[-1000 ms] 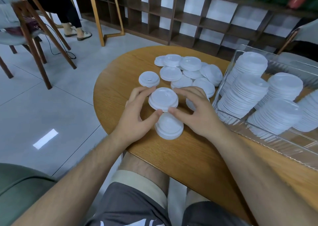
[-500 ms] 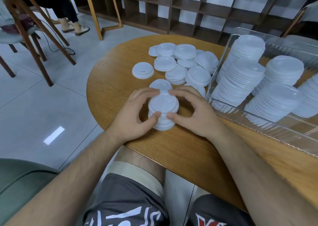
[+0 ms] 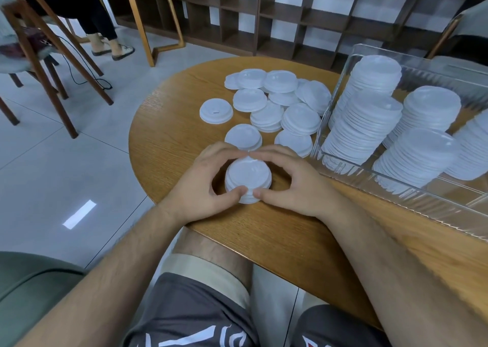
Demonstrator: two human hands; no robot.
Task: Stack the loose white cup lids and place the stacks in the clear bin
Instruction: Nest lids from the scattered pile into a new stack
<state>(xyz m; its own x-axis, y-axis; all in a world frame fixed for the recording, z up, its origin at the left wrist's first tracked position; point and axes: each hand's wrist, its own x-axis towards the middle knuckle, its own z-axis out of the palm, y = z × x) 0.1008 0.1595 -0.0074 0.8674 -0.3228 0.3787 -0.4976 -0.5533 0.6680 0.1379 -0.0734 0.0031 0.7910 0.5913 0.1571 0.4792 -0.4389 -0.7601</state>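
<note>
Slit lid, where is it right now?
In the head view, the slit lid lies alone on the table, left of the loose lids, beyond the left hand.

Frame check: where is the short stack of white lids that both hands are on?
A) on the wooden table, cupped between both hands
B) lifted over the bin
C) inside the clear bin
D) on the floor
A: the short stack of lids sits on the wooden table, with the left hand and the right hand curled round its sides; the clear bin stands apart to the right.
</note>
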